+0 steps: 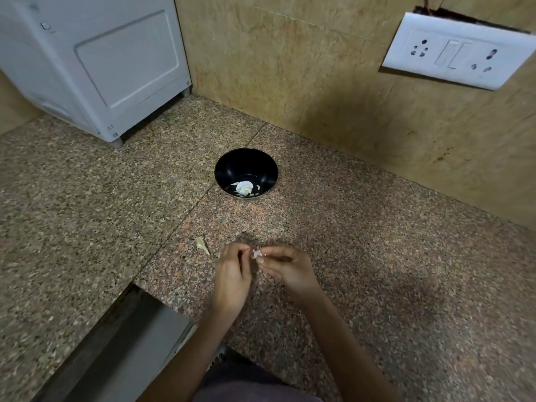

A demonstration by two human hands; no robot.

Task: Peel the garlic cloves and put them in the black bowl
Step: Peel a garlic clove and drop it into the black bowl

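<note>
Pinching a garlic clove (256,253) between left hand (232,274) and right hand (287,265), lower centre, tearing skin. Working near the black bowl (230,166) for dropping.

Head view — steeply down onto countertop (377,256).

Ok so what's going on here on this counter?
A person is peeling a garlic clove above the granite counter. The right hand pinches it while the left hand seems to pick at its skin. A second clove, apparently unpeeled, lies on the counter just left of the hands. The black bowl further back already holds a few pale pieces.
</note>
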